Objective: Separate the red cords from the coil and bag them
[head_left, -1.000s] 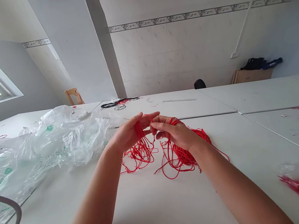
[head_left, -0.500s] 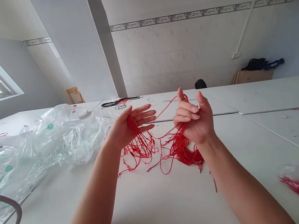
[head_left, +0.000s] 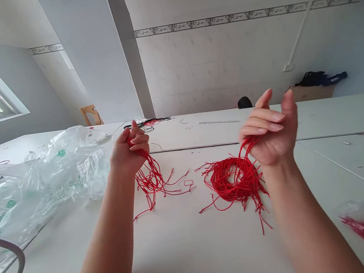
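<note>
1. The white table (head_left: 197, 251) carries everything; what changes is the middle, where a bare stretch now lies between the two hands.
2. The plastic bags (head_left: 62, 170) sprawl on the left, much as they were, and play no part in the handling.
3. The red coil (head_left: 220, 183) lies on the table just in front of the right wrist. Its ring shows far more plainly than a moment ago, since the hand has moved off to the right.
4. The right hand (head_left: 268, 129) is partly closed: three fingers curl over strands (head_left: 246, 145) running up from the coil, while thumb and forefinger stand raised and apart. The forefinger carries no cord now.
5. The left hand (head_left: 129, 154), flat and spread half a second back, is now folded round its red bunch (head_left: 150, 176) and has swung left, near the bags. The bunch hangs below the fist, ends trailing on the table.
6. The single strand that stretched between the hands is gone from the gap. I judge that the two lots are parted and one pull is finished; which lot has that strand I can't tell.
7. A tiny red scrap (head_left: 184, 183) lies between them, unmoved.
</note>
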The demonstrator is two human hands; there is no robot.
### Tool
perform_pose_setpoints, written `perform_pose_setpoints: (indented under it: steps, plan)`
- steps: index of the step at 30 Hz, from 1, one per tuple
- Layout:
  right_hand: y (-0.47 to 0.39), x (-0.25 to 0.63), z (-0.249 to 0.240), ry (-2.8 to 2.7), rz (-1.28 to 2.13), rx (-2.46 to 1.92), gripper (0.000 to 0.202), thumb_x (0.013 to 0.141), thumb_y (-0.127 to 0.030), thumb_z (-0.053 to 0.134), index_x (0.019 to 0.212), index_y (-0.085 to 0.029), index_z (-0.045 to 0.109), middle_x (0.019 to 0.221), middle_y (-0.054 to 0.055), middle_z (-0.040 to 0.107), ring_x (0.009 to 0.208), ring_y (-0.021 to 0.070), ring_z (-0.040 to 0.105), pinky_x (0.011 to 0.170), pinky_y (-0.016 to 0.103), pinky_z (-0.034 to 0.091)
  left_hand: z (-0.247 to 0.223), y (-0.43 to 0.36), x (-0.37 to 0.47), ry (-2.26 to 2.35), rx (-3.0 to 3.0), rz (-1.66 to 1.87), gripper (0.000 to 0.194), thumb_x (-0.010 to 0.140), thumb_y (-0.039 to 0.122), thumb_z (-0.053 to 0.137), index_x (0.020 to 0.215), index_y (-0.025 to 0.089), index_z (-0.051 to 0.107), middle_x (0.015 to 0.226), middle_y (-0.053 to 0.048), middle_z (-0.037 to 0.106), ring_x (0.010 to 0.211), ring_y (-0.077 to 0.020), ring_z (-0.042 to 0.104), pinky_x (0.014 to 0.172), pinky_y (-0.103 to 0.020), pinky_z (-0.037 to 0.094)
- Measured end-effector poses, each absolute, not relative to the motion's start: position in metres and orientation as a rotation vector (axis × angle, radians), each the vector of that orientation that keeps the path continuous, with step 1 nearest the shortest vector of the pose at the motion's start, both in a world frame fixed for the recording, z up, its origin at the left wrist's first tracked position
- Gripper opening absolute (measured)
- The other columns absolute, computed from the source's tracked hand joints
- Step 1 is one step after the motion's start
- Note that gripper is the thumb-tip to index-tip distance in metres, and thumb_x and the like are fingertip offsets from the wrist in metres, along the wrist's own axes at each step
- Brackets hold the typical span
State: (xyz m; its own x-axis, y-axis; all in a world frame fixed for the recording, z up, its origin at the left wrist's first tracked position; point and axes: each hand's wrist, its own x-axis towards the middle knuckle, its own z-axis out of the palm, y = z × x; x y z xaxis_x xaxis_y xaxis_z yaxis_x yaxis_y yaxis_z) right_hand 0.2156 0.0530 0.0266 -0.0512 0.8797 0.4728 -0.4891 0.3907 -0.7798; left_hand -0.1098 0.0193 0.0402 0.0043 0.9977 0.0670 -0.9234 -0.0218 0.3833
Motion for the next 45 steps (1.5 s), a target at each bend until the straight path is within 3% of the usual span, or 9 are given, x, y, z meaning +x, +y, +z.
perform_pose_setpoints:
  steps: [2, 5, 7, 9, 17, 23, 31, 39, 45]
  plan:
    - [0.051, 0.203, 0.025, -1.228, 1.227, -0.507, 0.045, 0.099, -0.067, 0.043, 0.102, -0.032, 0.072, 0.062, -0.005, 0.029, 0.053, 0.0137, 0.021, 0.057, 0.032, 0.028, 0.038, 0.02, -0.104, 0.317, 0.462, 1.518, 0.041, 0.112, 0.027, 0.034, 0.106, 0.019, 0.074, 0.073, -0.003, 0.072, 0.056, -0.0093, 0.061, 0.048, -0.014, 0.048]
    - [0.044, 0.173, 0.014, -1.342, 1.449, -0.503, 0.039, 0.092, -0.063, 0.062, 0.094, -0.025, 0.07, 0.071, -0.001, 0.047, 0.058, 0.0119, 0.038, 0.059, 0.031, 0.034, 0.03, 0.022, -0.091, 0.462, 0.728, 1.404, 0.045, 0.112, 0.035, 0.036, 0.118, 0.018, 0.077, 0.107, -0.011, 0.08, 0.093, -0.0192, 0.075, 0.08, -0.031, 0.062]
    - [0.038, 0.153, 0.005, -1.465, 1.56, -0.49, 0.034, 0.09, -0.057, 0.071, 0.091, -0.023, 0.069, 0.08, 0.0, 0.057, 0.063, 0.0115, 0.046, 0.06, 0.03, 0.036, 0.022, 0.024, -0.081, 0.519, 0.938, 1.271, 0.047, 0.111, 0.043, 0.04, 0.128, 0.018, 0.076, 0.131, -0.014, 0.074, 0.121, -0.0271, 0.069, 0.096, -0.04, 0.059]
    - [0.032, 0.139, -0.003, -1.616, 1.558, -0.527, 0.03, 0.091, -0.053, 0.073, 0.089, -0.023, 0.069, 0.081, -0.001, 0.059, 0.066, 0.0114, 0.048, 0.061, 0.029, 0.035, 0.015, 0.024, -0.074, 0.54, 1.126, 1.135, 0.049, 0.109, 0.048, 0.046, 0.135, 0.019, 0.074, 0.145, -0.014, 0.067, 0.133, -0.0311, 0.061, 0.1, -0.04, 0.055]
    - [0.029, 0.133, -0.011, -1.82, 1.405, -0.674, 0.026, 0.093, -0.052, 0.07, 0.097, -0.026, 0.07, 0.07, -0.005, 0.044, 0.063, 0.0127, 0.037, 0.06, 0.03, 0.03, 0.006, 0.023, -0.065, 0.555, 1.327, 0.928, 0.055, 0.107, 0.055, 0.047, 0.143, 0.02, 0.07, 0.14, -0.015, 0.07, 0.137, -0.0357, 0.057, 0.11, -0.046, 0.043]
    - [0.024, 0.132, -0.007, -1.877, 1.326, -0.666, 0.024, 0.088, -0.046, 0.076, 0.09, -0.025, 0.065, 0.089, -0.001, 0.057, 0.076, 0.0144, 0.047, 0.066, 0.031, 0.036, 0.001, 0.026, -0.068, 0.586, 1.293, 0.937, 0.053, 0.108, 0.056, 0.045, 0.14, 0.024, 0.072, 0.149, -0.011, 0.065, 0.141, -0.0328, 0.055, 0.111, -0.041, 0.042]
    - [0.029, 0.134, -0.007, -1.925, 1.314, -0.705, 0.026, 0.095, -0.051, 0.066, 0.092, -0.025, 0.068, 0.071, -0.003, 0.049, 0.069, 0.0151, 0.047, 0.063, 0.031, 0.036, 0.002, 0.027, -0.068, 0.616, 1.32, 0.905, 0.057, 0.107, 0.057, 0.047, 0.14, 0.018, 0.072, 0.142, -0.016, 0.069, 0.135, -0.0354, 0.058, 0.108, -0.044, 0.045]
    - [0.025, 0.13, -0.009, -1.827, 1.283, -0.703, 0.023, 0.088, -0.044, 0.075, 0.088, -0.025, 0.062, 0.082, -0.002, 0.055, 0.069, 0.0134, 0.044, 0.062, 0.031, 0.035, 0.0, 0.028, -0.068, 0.661, 1.334, 0.938, 0.054, 0.108, 0.054, 0.046, 0.141, 0.02, 0.072, 0.139, -0.014, 0.071, 0.134, -0.0338, 0.058, 0.111, -0.044, 0.042]
    - [0.025, 0.128, -0.009, -1.868, 1.247, -0.696, 0.021, 0.093, -0.04, 0.067, 0.083, -0.023, 0.06, 0.079, -0.002, 0.053, 0.069, 0.0137, 0.043, 0.061, 0.032, 0.033, -0.001, 0.026, -0.066, 0.669, 1.344, 0.929, 0.051, 0.107, 0.056, 0.048, 0.139, 0.025, 0.073, 0.147, -0.011, 0.066, 0.141, -0.0333, 0.052, 0.115, -0.045, 0.037]
